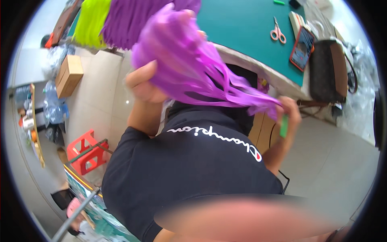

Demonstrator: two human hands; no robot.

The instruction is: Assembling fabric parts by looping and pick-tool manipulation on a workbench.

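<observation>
A bundle of bright purple strips [181,60], shiny and blurred by motion, is stretched in front of my body. My left hand [147,84] grips its wide, bunched end, with the thumb on the near side. Fingertips show at the bundle's far edge, beyond the strips. My right hand [289,109] is closed on the narrow tail of the strips, lower and to the right. A small bright green piece [284,126] shows at this hand; its kind is unclear. Both hands are held off the table, in front of its near edge.
On the green-topped table [242,32] lie dark purple strips [131,20], lime-green strips [91,22], pink-handled scissors [277,32] and a phone [302,48]. A brown bag [324,70] stands at the right corner. A red stool [86,151] and a cardboard box [69,76] are at left.
</observation>
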